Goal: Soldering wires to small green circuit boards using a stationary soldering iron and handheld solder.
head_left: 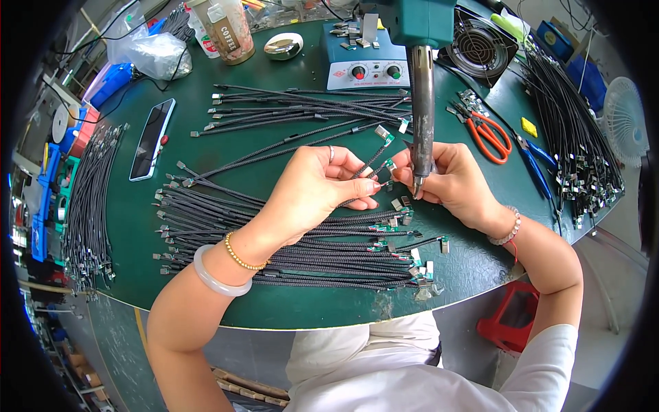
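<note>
My left hand (309, 185) is closed around black braided cables (365, 162) near their ends, thumb and fingers pinched together. A small green circuit-board connector (390, 165) sticks out past its fingertips. Just opposite, my right hand (456, 182) has thumb and fingers drawn together beside that connector; whatever they grip is too small and hidden to name. A soldering iron (422, 103) hangs upright from a teal holder, its tip right at my right fingers. Beneath my left wrist lies a broad row of braided cables (329, 257), several with green boards and metal plugs at their right ends.
More cables (274, 106) lie across the back, with bundles at the left (93, 199) and right (566, 130). A blue soldering station (367, 58), phone (152, 139), orange-handled pliers (491, 136), blue-handled pliers (539, 175), cup (226, 31) and black fan (477, 44) stand around the green table (322, 312).
</note>
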The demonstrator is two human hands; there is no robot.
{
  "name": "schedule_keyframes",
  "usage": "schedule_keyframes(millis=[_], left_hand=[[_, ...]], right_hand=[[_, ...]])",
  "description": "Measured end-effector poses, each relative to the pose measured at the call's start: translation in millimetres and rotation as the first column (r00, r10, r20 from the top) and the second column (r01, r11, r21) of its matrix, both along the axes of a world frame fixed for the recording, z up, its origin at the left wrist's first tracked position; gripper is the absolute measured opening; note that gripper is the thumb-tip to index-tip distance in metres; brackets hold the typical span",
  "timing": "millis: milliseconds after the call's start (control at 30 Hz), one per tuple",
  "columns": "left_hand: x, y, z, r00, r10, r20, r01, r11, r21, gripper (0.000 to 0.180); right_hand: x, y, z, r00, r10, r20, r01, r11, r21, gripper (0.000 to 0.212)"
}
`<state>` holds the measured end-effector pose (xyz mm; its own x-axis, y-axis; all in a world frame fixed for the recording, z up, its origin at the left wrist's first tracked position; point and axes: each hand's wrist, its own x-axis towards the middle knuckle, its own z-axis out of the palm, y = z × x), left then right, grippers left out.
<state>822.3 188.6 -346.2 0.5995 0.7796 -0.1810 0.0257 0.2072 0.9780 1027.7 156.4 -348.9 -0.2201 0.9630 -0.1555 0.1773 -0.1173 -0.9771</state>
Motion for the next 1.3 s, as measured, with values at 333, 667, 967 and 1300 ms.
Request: schedule_keyframes(millis=[333,667,967,1300], left_hand=[[-6,-1,-1,1.000,-0.002,0.001,0.002,1.000,-0.030,0.018],[-11,-3,-2,0.997,0.017,0.069,-0.013,0.998,-0.060,0.017],[-11,-5,5,0.994,0.112,-0.001,-0.112,0.993,-0.030,0.018],[-6,-3,1,0.994,0.106,-0.026,-0.105,0.994,0.041,0.019]], right_hand=[[-7,0,-2,1.000,0.022,-0.008,-0.022,0.999,0.030,0.015],[-11,-4,-4,1.000,0.019,0.006,-0.020,0.998,0.059,0.016],[-15,-1,-3,0.995,-0.022,-0.095,0.022,1.000,-0.001,0.024],[-11,1,0,0.982,-0.006,-0.187,0.001,1.000,-0.025,0.023]])
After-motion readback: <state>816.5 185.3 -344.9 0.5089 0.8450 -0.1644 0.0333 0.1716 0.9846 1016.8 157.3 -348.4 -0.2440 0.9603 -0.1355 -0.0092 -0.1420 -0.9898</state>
